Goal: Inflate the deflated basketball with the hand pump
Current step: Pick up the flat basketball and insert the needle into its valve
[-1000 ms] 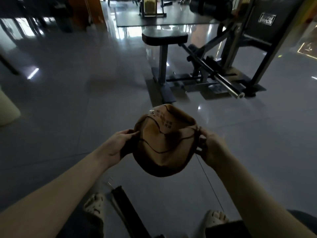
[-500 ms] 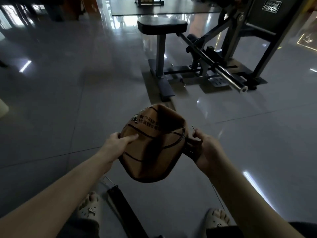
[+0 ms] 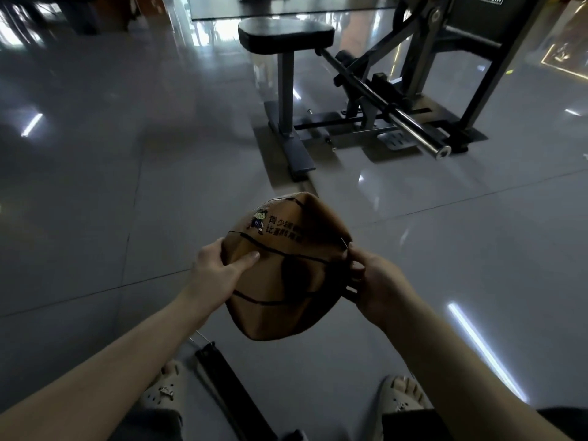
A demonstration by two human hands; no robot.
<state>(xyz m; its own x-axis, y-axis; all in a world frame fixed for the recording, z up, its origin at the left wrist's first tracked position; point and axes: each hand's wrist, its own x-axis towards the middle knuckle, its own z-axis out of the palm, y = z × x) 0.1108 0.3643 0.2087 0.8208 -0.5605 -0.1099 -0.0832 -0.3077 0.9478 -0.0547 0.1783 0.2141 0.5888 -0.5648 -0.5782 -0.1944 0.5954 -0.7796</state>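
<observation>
Above a glossy gym floor [image 3: 95, 192], machine [image 3: 416, 90] at one o'clock, the basketball [image 3: 286, 291] is gripped by the left hand [image 3: 216, 275] and pinched by the right hand [image 3: 378, 288], its long axis one-to-seven.

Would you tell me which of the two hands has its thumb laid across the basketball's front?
The left hand: its thumb lies across the front of the basketball, whereas the right hand pinches at its right edge.
</observation>
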